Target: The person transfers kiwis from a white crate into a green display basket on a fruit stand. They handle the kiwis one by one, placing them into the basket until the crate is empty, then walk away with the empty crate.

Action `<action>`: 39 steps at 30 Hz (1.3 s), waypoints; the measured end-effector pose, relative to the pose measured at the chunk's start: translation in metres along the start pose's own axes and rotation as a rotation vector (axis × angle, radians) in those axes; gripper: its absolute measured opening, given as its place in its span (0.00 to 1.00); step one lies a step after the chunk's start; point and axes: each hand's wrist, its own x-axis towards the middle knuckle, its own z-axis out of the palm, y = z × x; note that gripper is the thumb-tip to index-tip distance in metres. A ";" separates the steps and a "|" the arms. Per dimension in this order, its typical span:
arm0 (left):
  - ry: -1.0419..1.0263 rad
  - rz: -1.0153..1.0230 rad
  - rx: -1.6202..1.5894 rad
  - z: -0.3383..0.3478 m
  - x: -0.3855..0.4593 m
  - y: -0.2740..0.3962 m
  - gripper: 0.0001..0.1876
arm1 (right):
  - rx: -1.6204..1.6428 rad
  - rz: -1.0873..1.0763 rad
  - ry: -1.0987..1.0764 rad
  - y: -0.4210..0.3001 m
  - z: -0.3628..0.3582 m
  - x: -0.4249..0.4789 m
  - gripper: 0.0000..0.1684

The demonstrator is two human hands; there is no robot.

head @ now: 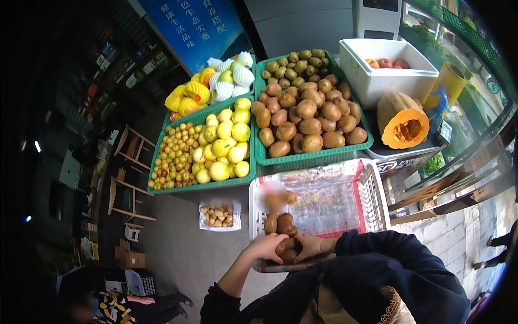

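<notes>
My left hand point(267, 246) and my right hand point(310, 246) are cupped from either side around several brown kiwifruit point(288, 256) at the near left corner of a white plastic basket point(373, 190). My fingers partly hide these fruit. The basket is lined with printed sheets point(323, 202) bearing writing. Just beyond my fingertips, more kiwifruit point(285, 222) lie along the basket's left side. Farther back on that side is a blurred brown patch, with one smaller brown fruit point(291, 197) beside it.
Beyond the basket, a green crate point(315, 158) holds kiwifruit; another crate point(202, 187) on its left holds jujubes and yellow fruit. A cut pumpkin point(398, 117) and white foam box point(388, 87) stand right. A small tray of ginger-like roots point(218, 217) sits lower left. A person point(121, 305) is bottom left.
</notes>
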 end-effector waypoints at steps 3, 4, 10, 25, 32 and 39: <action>-0.014 0.004 -0.078 -0.004 0.005 0.001 0.49 | 0.255 -0.096 0.036 0.009 -0.001 -0.007 0.58; -0.014 0.031 -0.131 -0.001 0.006 -0.003 0.49 | 0.271 -0.077 0.019 0.009 -0.003 -0.010 0.58; -0.037 0.002 -0.504 0.006 0.019 -0.012 0.44 | 0.432 -0.144 -0.044 0.017 -0.005 -0.013 0.58; 0.066 0.039 -0.660 -0.058 0.011 -0.008 0.36 | 0.253 -0.356 0.058 0.029 0.016 -0.011 0.40; 0.685 0.216 -0.693 -0.301 0.068 0.054 0.38 | 0.363 -0.237 -0.137 0.008 -0.040 0.001 0.37; 0.842 -0.029 0.153 -0.448 0.221 -0.008 0.32 | 0.629 -0.402 0.145 -0.102 -0.278 -0.090 0.32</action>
